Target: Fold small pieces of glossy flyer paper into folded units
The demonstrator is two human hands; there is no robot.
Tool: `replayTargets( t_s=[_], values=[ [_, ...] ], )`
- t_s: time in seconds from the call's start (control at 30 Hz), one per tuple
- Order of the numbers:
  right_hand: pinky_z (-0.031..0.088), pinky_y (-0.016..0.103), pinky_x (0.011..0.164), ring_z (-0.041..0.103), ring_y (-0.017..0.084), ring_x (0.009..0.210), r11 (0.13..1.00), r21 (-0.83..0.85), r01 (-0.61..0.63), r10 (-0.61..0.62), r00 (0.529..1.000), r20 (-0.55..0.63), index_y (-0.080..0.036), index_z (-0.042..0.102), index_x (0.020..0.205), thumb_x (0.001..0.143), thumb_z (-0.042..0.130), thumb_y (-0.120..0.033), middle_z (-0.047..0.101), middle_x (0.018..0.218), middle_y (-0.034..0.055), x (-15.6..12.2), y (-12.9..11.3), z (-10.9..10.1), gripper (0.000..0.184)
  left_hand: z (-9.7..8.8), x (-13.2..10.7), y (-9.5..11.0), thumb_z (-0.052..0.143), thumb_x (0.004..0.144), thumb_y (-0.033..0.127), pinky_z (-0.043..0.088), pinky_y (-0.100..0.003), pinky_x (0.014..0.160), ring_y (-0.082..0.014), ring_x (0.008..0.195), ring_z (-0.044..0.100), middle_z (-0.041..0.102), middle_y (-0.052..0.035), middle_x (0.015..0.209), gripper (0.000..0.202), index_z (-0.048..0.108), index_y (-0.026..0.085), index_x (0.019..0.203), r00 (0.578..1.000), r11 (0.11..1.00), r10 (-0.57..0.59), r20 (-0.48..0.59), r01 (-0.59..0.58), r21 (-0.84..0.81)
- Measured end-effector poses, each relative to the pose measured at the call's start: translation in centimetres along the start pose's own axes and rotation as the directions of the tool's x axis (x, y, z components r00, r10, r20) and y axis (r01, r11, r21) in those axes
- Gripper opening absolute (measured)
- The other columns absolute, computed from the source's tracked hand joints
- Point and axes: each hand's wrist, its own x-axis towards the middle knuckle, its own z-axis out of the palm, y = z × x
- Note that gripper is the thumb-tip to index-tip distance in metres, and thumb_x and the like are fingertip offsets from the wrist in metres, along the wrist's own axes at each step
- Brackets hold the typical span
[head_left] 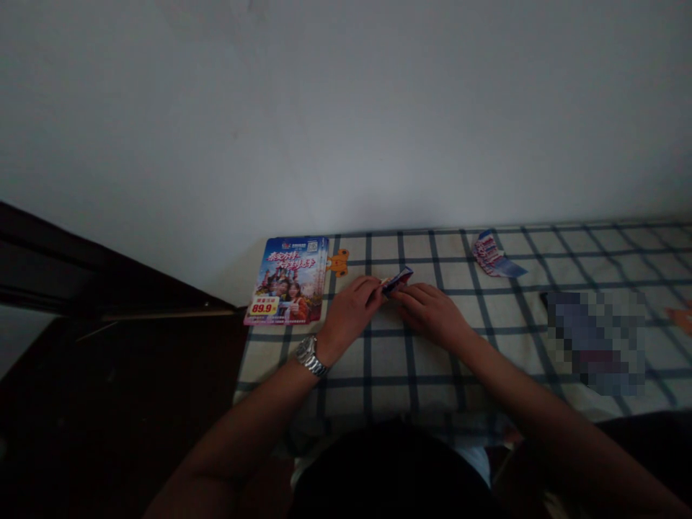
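In the head view, the paper (401,278) is between the two hands above the counter (373,364), its long axis slanting, one end toward the far right and the wall (346,108), the other toward the left fingers. The left hand (354,301) and right hand (432,313) both pinch it. It is thin, printed and folded narrow, blue with reddish patches. A checked woven cloth covers the counter. Flat glossy leaflets (289,277) lie stacked at left; a creased, bent strip (489,257) lies at right. A metal-link watch (312,355) circles the left wrist.
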Motion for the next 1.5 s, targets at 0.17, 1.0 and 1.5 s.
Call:
replayTargets(
  t_s=[0.17,1.0,1.5],
  values=[
    [0.056,0.044,0.095,0.066,0.028,0.108,1.000,0.005,-0.029,0.029,1.000,-0.007,-0.019,0.061,0.132,0.100,0.059,-0.020,0.071,0.125,0.0128,1.3,-0.7,-0.5,0.032,-0.1,0.0,0.1,0.055,0.102,0.015,0.057,-0.031,0.092,-0.0186,0.102,0.069,0.070,-0.0056,0.111,0.014,0.065,0.018,0.111,1.000,0.999,0.011,-0.005,-0.011,0.037],
    [0.053,0.033,0.082,0.067,0.022,0.096,0.998,0.063,0.021,-0.026,0.997,0.079,-0.021,0.064,0.111,0.102,0.059,-0.019,0.072,0.106,0.0084,3.5,1.0,-2.3,0.010,-2.4,1.9,1.1,0.056,0.102,0.017,0.054,-0.031,0.082,-0.0186,0.092,0.064,0.062,-0.0051,0.108,0.012,0.065,0.021,0.108,0.969,0.994,0.015,0.246,-0.041,0.100],
    [0.048,0.030,0.074,0.065,0.021,0.088,0.999,-0.010,0.048,-0.046,0.987,0.151,-0.021,0.063,0.109,0.099,0.061,-0.019,0.071,0.100,0.0069,3.5,2.3,-3.8,0.010,-2.6,2.1,0.0,0.056,0.100,0.017,0.054,-0.035,0.079,-0.0206,0.085,0.065,0.067,-0.0054,0.095,0.018,0.070,0.020,0.110,0.975,0.989,-0.053,0.218,0.021,0.144]
  ],
)
